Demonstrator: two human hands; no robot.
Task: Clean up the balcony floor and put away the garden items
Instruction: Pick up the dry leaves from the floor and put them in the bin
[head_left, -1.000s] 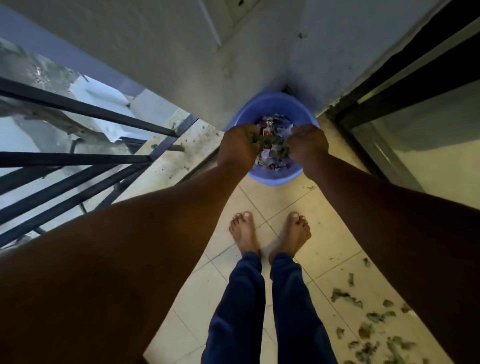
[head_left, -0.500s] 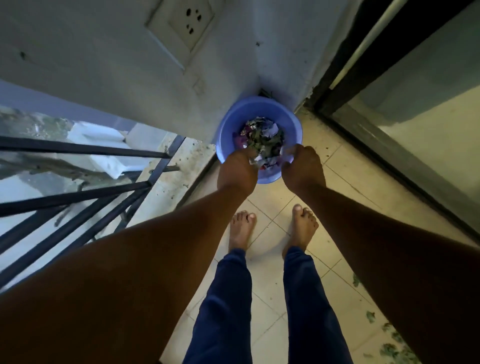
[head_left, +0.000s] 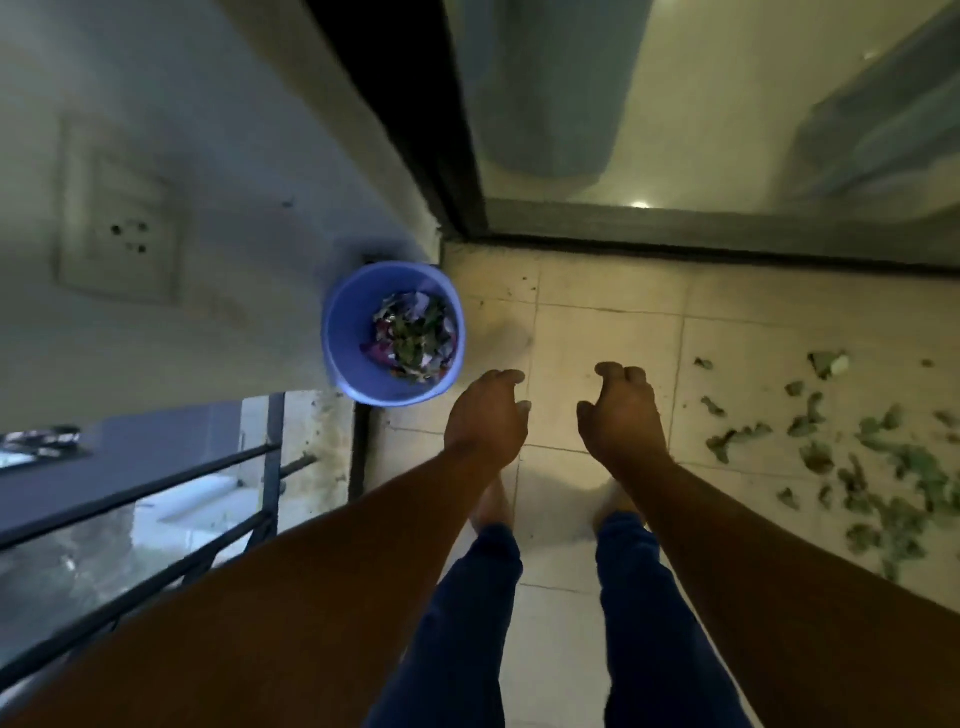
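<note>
blue bucket (head_left: 343, 332) of leaf scraps (head_left: 413, 338)

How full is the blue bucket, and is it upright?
Upright, partly full. The bucket stands on the floor in the corner, opening up, with leaves and scraps inside below the rim.
</note>
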